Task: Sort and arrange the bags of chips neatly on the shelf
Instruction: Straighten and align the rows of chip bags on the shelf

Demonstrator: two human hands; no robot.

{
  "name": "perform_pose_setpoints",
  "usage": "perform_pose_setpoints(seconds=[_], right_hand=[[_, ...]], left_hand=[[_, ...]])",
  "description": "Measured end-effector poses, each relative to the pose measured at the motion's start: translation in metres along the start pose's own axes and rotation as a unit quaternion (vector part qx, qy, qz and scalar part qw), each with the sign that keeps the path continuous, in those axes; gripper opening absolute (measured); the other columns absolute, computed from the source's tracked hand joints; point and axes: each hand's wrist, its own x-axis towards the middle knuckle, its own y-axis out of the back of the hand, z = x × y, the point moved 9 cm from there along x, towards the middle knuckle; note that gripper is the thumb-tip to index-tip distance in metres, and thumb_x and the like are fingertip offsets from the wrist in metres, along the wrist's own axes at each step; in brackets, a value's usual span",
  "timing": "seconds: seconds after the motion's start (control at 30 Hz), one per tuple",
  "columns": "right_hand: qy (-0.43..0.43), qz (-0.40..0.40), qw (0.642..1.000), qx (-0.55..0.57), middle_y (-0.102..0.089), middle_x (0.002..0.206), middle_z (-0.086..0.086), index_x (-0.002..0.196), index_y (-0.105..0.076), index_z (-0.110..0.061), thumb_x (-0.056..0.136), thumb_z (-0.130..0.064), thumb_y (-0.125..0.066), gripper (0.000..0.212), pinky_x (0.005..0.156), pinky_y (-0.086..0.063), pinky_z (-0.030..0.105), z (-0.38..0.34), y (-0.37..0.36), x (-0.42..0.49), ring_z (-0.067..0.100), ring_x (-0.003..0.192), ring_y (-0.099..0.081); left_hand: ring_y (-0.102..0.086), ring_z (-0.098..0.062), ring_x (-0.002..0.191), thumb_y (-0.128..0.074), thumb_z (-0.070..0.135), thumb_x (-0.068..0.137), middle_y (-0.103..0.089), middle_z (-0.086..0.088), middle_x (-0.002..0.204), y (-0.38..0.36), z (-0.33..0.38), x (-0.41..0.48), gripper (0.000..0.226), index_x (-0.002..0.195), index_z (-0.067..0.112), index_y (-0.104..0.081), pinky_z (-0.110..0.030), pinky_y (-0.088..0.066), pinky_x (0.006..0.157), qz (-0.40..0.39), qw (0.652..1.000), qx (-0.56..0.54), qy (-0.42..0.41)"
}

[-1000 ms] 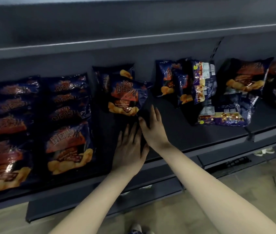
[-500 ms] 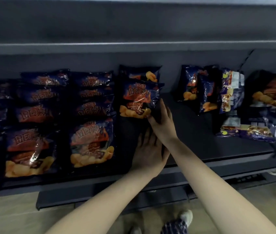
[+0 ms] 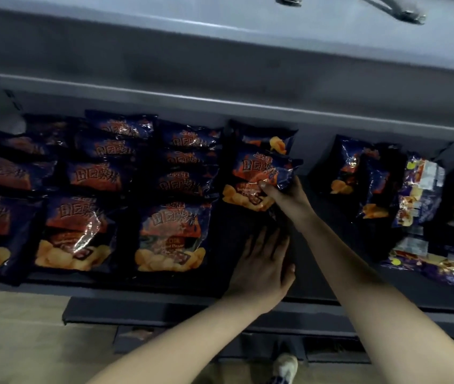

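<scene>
Right hand [image 3: 289, 196] pinches crinkly foil chip bag [image 3: 259, 176]; left hand [image 3: 261, 268] flat.

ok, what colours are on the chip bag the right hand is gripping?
Dark blue glossy chip bag with an orange-red label and yellow chips printed below; right hand grips it. Head view.

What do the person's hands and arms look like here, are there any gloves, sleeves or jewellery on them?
Both are bare. The left hand and right hand wear no gloves, and no rings, watch or bracelet can be made out in the dim light. Both forearms are uncovered as far as the bottom edge of the picture. Only at the lower right corner does a pale bit of fabric show, perhaps a sleeve edge; it is too small to tell.
</scene>
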Motion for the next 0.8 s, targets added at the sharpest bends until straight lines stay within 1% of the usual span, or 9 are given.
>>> perform_pose_setpoints(seconds=[0.1,0.17,0.23,0.37,0.43,0.53,0.6,0.7,0.8], right_hand=[[0.029,-0.028,0.998,0.042,-0.058,0.124,-0.004,0.127,-0.044,-0.028,0.076,-0.032,-0.076,0.060,0.087,-0.048,0.016,-0.015,-0.001,0.008,-0.002,0.102,-0.056],[0.038,-0.054,0.996,0.055,-0.056,0.120,-0.008,0.135,-0.038,-0.020,0.082,-0.024,-0.071,0.062,0.072,-0.044,0.003,-0.019,-0.005,0.012,-0.011,0.094,-0.052],[0.039,-0.067,0.995,0.055,-0.053,0.115,-0.013,0.137,-0.036,-0.021,0.086,-0.026,-0.066,0.060,0.077,-0.041,0.008,-0.022,-0.010,0.012,-0.007,0.095,-0.051],[0.020,-0.081,0.994,0.072,-0.048,0.124,-0.011,0.141,-0.034,-0.024,0.092,-0.043,-0.052,0.055,0.098,-0.032,0.026,-0.014,-0.014,0.011,0.007,0.117,-0.044],[-0.002,-0.038,0.992,0.121,-0.046,0.131,-0.007,0.143,-0.034,-0.022,0.094,-0.051,-0.043,0.058,0.099,-0.028,0.027,-0.010,-0.004,0.011,0.009,0.124,-0.040],[0.032,0.069,0.989,0.123,-0.048,0.130,-0.004,0.140,-0.040,-0.015,0.098,-0.042,-0.040,0.049,0.097,-0.031,0.020,-0.031,0.029,0.014,0.007,0.119,-0.040],[0.103,0.099,0.988,0.065,-0.055,0.119,-0.002,0.131,-0.050,-0.015,0.098,-0.037,-0.044,0.040,0.092,-0.040,0.017,-0.062,0.046,0.014,0.009,0.111,-0.050],[0.225,0.124,0.964,-0.069,-0.061,0.115,0.008,0.116,-0.060,-0.016,0.091,-0.038,-0.052,0.034,0.093,-0.048,0.037,-0.104,0.053,0.019,0.023,0.107,-0.058],[0.264,0.063,0.930,-0.249,-0.059,0.122,0.011,0.126,-0.056,-0.012,0.093,-0.026,-0.054,0.036,0.087,-0.045,0.027,-0.126,0.025,0.025,0.025,0.102,-0.059]], left_hand=[[0.002,-0.024,0.145,-0.022,0.043,0.095,-0.007,-0.006,0.158,0.000,0.000,0.000,0.061,0.149,0.016,-0.012,-0.038,0.013,0.113,0.001,1.000,0.004,0.005],[0.003,-0.023,0.145,-0.021,0.043,0.095,-0.009,-0.006,0.158,0.001,-0.001,0.000,0.061,0.149,0.016,-0.014,-0.038,0.016,0.111,0.006,1.000,0.006,0.009],[0.004,-0.023,0.145,-0.021,0.044,0.095,-0.010,-0.006,0.158,0.002,0.000,0.000,0.061,0.149,0.017,-0.014,-0.038,0.016,0.111,0.007,1.000,0.009,0.009],[0.003,-0.023,0.145,-0.022,0.043,0.095,-0.011,-0.006,0.158,-0.002,0.000,-0.001,0.060,0.149,0.017,-0.015,-0.038,0.015,0.111,0.010,1.000,0.009,0.009],[0.000,-0.024,0.145,-0.022,0.043,0.095,-0.015,-0.007,0.157,-0.001,-0.001,0.000,0.060,0.148,0.016,-0.019,-0.040,0.012,0.112,0.022,1.000,0.014,0.008],[0.001,-0.023,0.145,-0.018,0.045,0.093,-0.015,-0.007,0.157,0.002,-0.001,0.000,0.062,0.148,0.016,-0.019,-0.038,0.014,0.112,0.026,1.000,0.017,0.004],[0.001,-0.024,0.145,-0.016,0.046,0.093,-0.015,-0.007,0.157,0.002,-0.001,-0.001,0.063,0.148,0.015,-0.020,-0.038,0.015,0.111,0.021,1.000,0.019,0.002],[-0.018,-0.027,0.143,-0.024,0.046,0.094,-0.034,-0.008,0.150,-0.003,-0.003,-0.002,0.059,0.142,0.014,-0.036,-0.044,-0.002,0.113,0.013,0.999,0.035,0.006],[-0.035,-0.027,0.136,-0.030,0.047,0.092,-0.048,-0.007,0.141,-0.005,-0.004,-0.002,0.055,0.135,0.015,-0.047,-0.046,-0.017,0.110,0.015,0.997,0.071,0.013]])
